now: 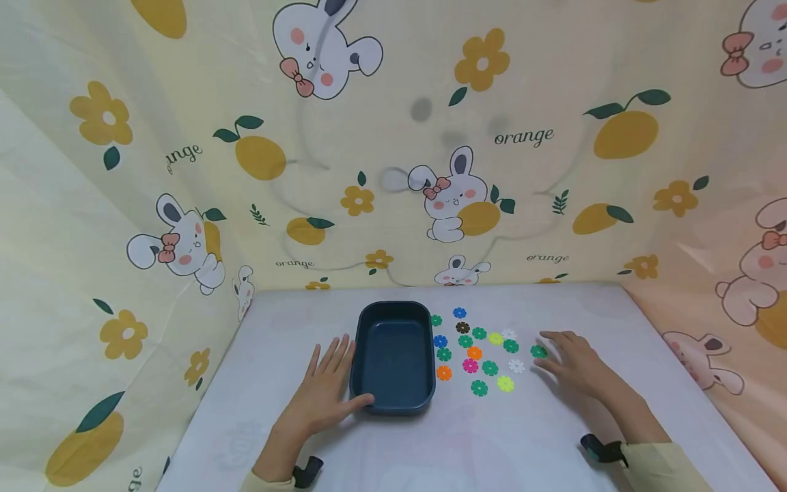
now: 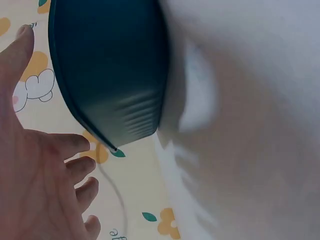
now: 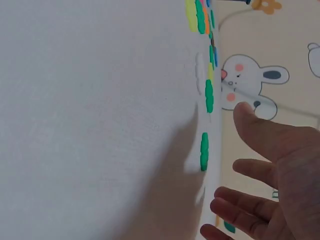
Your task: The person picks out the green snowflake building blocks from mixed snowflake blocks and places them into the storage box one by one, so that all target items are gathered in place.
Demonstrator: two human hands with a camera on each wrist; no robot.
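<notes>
A dark blue rectangular tub [image 1: 395, 362] stands on the white table, with nothing inside it. My left hand [image 1: 330, 389] is spread along its left side, thumb at the near left corner of the rim; the left wrist view shows the fingers straight beside the tub wall [image 2: 110, 65]. Right of the tub lie several flat, notched plastic discs in green, orange, blue, yellow, pink, white and brown. My right hand [image 1: 574, 362] hovers over the rightmost green disc [image 1: 538, 351], thumb and fingers apart. In the right wrist view that green disc [image 3: 204, 151] lies on the table, apart from the fingers.
A pink disc [image 1: 470, 365] and an orange disc [image 1: 444, 373] lie among the scattered ones near the tub. A patterned cloth [image 1: 393, 205] with rabbits and oranges hangs behind the table [image 1: 393, 458] and at both sides. Small black devices are strapped at both wrists.
</notes>
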